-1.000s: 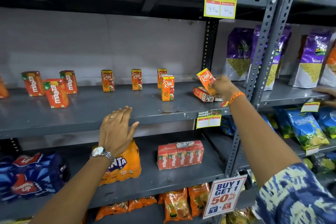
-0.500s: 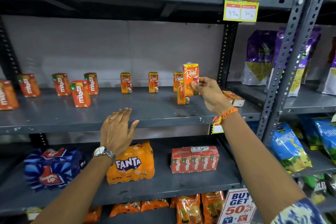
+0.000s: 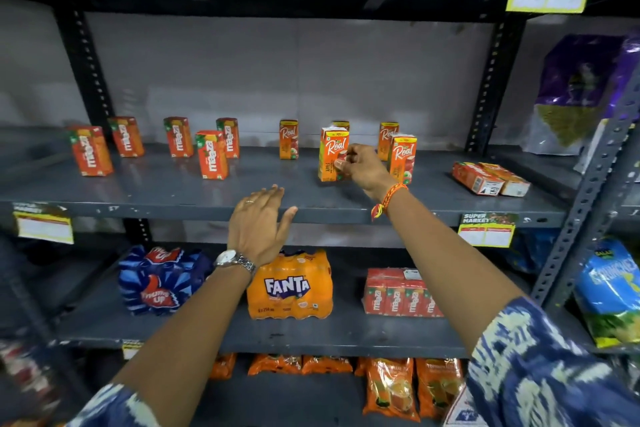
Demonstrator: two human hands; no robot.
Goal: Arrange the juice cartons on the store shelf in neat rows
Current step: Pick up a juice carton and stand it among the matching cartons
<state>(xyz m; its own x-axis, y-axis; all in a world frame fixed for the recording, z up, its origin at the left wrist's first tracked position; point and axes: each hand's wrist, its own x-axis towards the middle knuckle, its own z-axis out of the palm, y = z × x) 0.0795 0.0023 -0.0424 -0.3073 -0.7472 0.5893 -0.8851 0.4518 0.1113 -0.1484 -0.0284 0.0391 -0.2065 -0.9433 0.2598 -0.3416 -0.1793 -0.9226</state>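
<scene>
Your R hand [image 3: 360, 166] grips a Real carton [image 3: 331, 154], upright on the shelf [image 3: 173, 196]. L hand [image 3: 259, 222] open, flat at shelf edge.

On grey metal middle shelf [image 3: 173, 198]: five upright red-orange Maaza cartons [image 3: 211, 155] at left; upright orange Real cartons [image 3: 288, 139] at centre-right, two rows deep. Front Real apple carton [image 3: 331, 154] pinched by right hand [image 3: 363, 166]. Two flat-lying cartons [image 3: 490, 178] far right. Left hand [image 3: 258, 222] flat on shelf's front edge. Below: blue Thums Up pack [image 3: 159, 281] left of orange Fanta pack [image 3: 291, 288], shrink-wrapped Maaza multipack [image 3: 398, 293] right.
</scene>
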